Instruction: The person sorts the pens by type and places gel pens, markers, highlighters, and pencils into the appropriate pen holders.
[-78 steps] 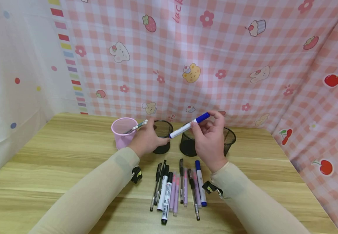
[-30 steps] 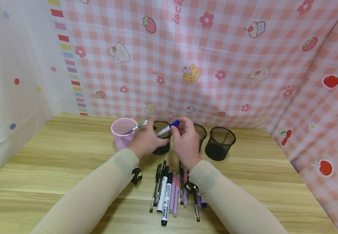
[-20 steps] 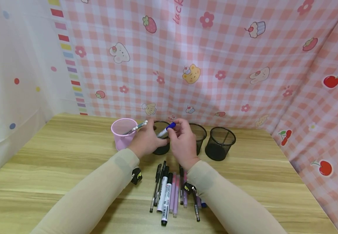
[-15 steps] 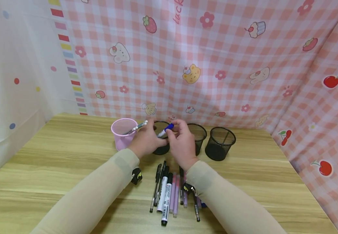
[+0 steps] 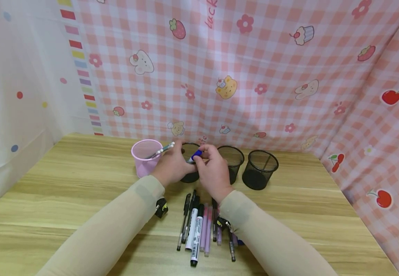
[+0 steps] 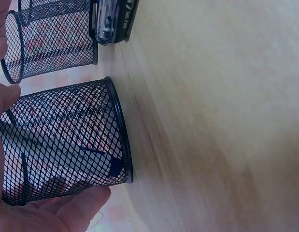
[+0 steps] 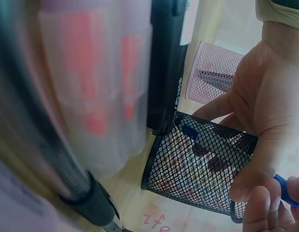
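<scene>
My left hand (image 5: pixel 172 165) grips a black mesh pen cup (image 5: pixel 190 178) from its left side, thumb on the near side. Between thumb and fingers my right hand (image 5: pixel 214 174) pinches a blue-and-white marker (image 5: pixel 196 154) by its blue cap at the cup's mouth. Through the mesh in the left wrist view, the marker's blue end (image 6: pixel 115 166) shows low inside the cup (image 6: pixel 67 121), close to the base. The right wrist view has the cup (image 7: pixel 202 164) held by the left hand (image 7: pixel 265 111), with the blue cap (image 7: pixel 287 191) at its mouth.
Left of the hands stands a pink mesh cup (image 5: pixel 144 165) with white-ended pens (image 5: pixel 165 148). Two more black mesh cups (image 5: pixel 233 157) (image 5: pixel 258 178) stand to the right. Several pens and markers (image 5: pixel 195 237) lie in front, partly under the right forearm. A checked cloth (image 5: pixel 199 76) hangs behind.
The right hand has come left from above the neighbouring black cup and lowered the marker into the cup in the left hand. Mostly its cap now shows above. The left hand stays put.
</scene>
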Demonstrator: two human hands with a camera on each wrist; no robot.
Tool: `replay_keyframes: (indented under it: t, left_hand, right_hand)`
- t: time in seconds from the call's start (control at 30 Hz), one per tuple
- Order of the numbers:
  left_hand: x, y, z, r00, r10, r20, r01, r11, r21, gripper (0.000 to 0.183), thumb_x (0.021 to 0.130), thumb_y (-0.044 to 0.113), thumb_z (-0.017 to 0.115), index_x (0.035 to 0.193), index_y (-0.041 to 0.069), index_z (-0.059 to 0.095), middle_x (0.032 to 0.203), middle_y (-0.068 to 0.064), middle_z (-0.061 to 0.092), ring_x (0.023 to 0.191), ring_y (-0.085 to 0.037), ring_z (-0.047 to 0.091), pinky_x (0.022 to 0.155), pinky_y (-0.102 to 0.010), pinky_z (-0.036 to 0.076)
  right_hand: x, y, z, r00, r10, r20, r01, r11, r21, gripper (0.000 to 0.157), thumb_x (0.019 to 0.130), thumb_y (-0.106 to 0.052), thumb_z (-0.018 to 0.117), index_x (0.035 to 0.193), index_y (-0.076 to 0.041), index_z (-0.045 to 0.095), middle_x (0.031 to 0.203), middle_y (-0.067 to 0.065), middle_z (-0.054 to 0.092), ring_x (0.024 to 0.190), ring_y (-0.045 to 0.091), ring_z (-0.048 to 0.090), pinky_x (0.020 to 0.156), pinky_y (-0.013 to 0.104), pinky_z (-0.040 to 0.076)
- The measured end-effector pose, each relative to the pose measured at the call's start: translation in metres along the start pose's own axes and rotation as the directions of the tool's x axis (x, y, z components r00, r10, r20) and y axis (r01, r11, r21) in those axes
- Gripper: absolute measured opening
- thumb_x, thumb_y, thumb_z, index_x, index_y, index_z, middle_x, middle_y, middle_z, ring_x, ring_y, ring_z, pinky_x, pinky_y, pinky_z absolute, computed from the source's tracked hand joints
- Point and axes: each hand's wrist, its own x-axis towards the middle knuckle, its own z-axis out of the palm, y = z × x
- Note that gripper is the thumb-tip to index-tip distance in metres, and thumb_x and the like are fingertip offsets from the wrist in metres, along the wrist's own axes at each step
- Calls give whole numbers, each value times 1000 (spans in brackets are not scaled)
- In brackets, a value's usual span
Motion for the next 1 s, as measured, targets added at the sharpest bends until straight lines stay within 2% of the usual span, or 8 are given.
replay_keyframes:
  t: [0.33, 0.57, 0.73, 0.9, 1.0]
  left_hand:
    - [0, -2, 1, 1000, 5, -6, -5, 1000, 9, 104, 79, 57, 85, 159, 14, 33, 148, -24, 56, 128, -42, 63, 104, -52, 56]
    - [-1, 0, 1, 1000, 7, -4, -7, 1000, -7, 98, 80, 54, 87, 154, 13, 37, 138, -25, 62, 113, -38, 70, 96, -48, 60]
    - [-1, 0, 0, 1000, -11, 12, 11, 1000, -9, 97, 81, 53, 86, 155, 15, 34, 143, -23, 60, 109, -37, 71, 93, -47, 61]
    - [-1, 1, -1, 999, -24, 24, 24, 1000, -10, 98, 82, 55, 86, 155, 17, 33, 148, -21, 57, 115, -38, 70, 97, -48, 59]
    - [-1, 1, -1, 999, -29, 29, 29, 1000, -10, 98, 81, 55, 86, 154, 16, 33, 148, -21, 57, 117, -38, 69, 99, -49, 58]
  right_hand:
    - [-3, -5, -11, 995, 67, 72, -64, 997, -40, 28, 102, -18, 70, 129, -11, 64, 118, 10, 78, 81, 21, 67, 63, 30, 52]
    - [-3, 0, -26, 998, 23, 53, -20, 998, -62, 29, 103, -19, 70, 130, -11, 64, 120, 7, 77, 77, 19, 63, 60, 29, 48]
    - [-5, 4, -44, 998, -14, 59, 21, 994, -110, 22, 103, -19, 70, 123, -10, 69, 110, 7, 77, 85, 21, 67, 71, 35, 54]
    - [-8, 10, -65, 990, 17, 141, 13, 978, -209, 18, 103, -25, 70, 115, -13, 73, 97, 2, 76, 80, 17, 65, 72, 34, 53]
    - [-9, 13, -78, 973, 65, 221, 1, 958, -286, 17, 102, -27, 70, 113, -15, 74, 94, 0, 75, 76, 14, 64, 71, 34, 53]
